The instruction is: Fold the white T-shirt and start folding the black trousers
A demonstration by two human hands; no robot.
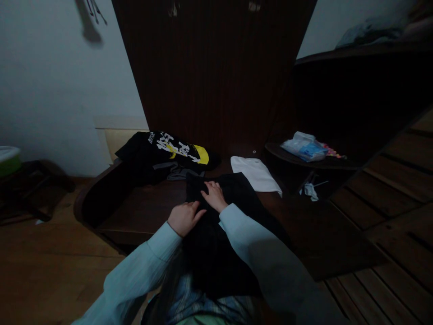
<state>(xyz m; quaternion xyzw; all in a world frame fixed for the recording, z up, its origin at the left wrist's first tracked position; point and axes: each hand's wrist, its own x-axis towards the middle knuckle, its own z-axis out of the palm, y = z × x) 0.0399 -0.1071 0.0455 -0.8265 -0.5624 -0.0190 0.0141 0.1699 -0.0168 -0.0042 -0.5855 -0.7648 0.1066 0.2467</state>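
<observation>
A black garment (233, 234), its exact kind hard to make out in the dim light, lies spread over the wooden bench and hangs down toward my lap. My right hand (215, 195) rests on its upper part, palm down, with fingers stretched and somewhat spread. Just to the left, my left hand (184, 218) lies at the garment's left edge, its thumb apart from the fingers. Neither hand visibly grips the cloth. Beyond them, a black garment with white lettering and a yellow patch (176, 151) is heaped on the bench, and a folded white cloth (255, 174) lies to the right.
The dark bench (135, 210) has a raised curved end at left. A dark wooden panel (216, 81) rises behind it. On the right, a small shelf (284, 153) holds a plastic packet (306, 146). A stool (34, 185) with a green-and-white container (8, 160) stands far left.
</observation>
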